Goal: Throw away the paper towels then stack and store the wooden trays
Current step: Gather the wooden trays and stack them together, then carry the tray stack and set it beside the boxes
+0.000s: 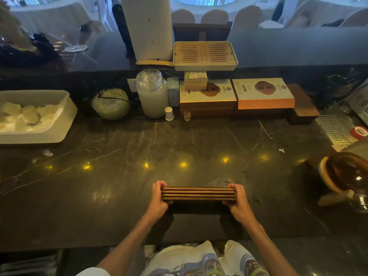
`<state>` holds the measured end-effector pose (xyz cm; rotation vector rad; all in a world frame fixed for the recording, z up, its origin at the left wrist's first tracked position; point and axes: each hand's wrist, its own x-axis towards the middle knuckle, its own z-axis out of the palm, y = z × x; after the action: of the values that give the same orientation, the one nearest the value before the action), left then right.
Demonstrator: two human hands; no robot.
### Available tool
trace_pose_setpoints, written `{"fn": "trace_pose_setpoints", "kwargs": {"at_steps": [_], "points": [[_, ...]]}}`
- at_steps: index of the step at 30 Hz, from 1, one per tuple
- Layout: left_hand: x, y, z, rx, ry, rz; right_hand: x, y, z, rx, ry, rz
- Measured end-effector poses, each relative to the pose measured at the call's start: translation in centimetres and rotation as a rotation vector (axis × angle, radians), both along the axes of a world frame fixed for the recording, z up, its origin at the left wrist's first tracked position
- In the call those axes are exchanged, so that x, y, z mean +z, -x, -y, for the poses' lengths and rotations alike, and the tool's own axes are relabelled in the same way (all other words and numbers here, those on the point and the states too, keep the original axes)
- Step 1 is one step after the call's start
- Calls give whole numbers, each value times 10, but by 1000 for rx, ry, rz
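A stack of several thin wooden trays [198,193] stands on its edge above the dark marble counter [179,148], near the front edge. My left hand [159,198] grips the stack's left end. My right hand [238,202] grips its right end, fingers curled over the top edges. A small crumpled scrap of white paper [47,152] lies on the counter at the far left.
A white tub of folded white items [65,116] sits at the left. Jars [152,92], boxes [262,92] and a slatted tea tray [205,54] line the back. A perforated metal drain grid [336,130] and a brown glass vessel [346,172] are at the right.
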<state>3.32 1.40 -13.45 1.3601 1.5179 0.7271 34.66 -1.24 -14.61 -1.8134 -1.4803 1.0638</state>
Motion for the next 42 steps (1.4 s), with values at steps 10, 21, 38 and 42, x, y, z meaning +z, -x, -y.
{"fn": "trace_pose_setpoints", "kwargs": {"at_steps": [10,21,38,42], "points": [[6,-1,0,-77,119,159,-2,3,-1,22,61,-206],[13,-4,8,-89,177,222,3,2,4,-3,44,-167],[33,-30,-9,148,625,570,36,-41,22,-44,560,-735],[36,-41,-10,54,557,516,49,-63,29,27,608,-749]]}}
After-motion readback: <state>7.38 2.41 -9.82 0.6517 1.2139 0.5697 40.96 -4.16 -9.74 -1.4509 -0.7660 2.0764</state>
